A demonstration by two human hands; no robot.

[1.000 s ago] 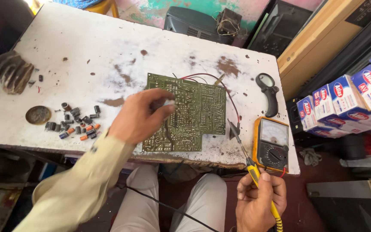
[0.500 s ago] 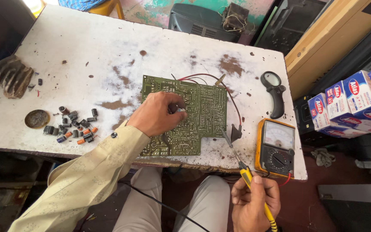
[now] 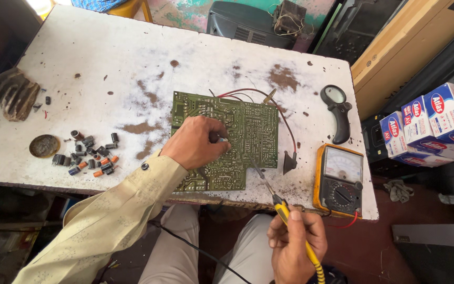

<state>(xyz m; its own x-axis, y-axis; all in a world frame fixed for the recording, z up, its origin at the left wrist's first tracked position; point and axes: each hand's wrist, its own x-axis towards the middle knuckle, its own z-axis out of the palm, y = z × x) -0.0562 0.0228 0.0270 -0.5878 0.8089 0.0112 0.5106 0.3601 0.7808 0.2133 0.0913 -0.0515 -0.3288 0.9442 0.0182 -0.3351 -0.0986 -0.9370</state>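
Where the view looks down from above, a worn white surface, stained with brown patches, is seen filling most of the scene. Near its middle, a green circuit board is laid flat, solder side up, with red and black wires curving off its far right corner. At the right near corner of the surface, an orange analogue multimeter is placed face up, just right of the board. Beyond it, a black-handled magnifying glass is laid. On the far left edge, a dark finned metal block is seen. Near the left front, a small round tin is set beside a scatter of small capacitors, black, blue and orange. Off the surface to the right, blue and white cartons are stacked.

The left hand, in a pale yellow sleeve, is rested on the board's near left part, fingers curled around a small dark part pressed against the board. The right hand, held below the near edge of the surface, is closed around a yellow-handled soldering iron, whose thin metal tip is directed up at the board beside the left fingers.
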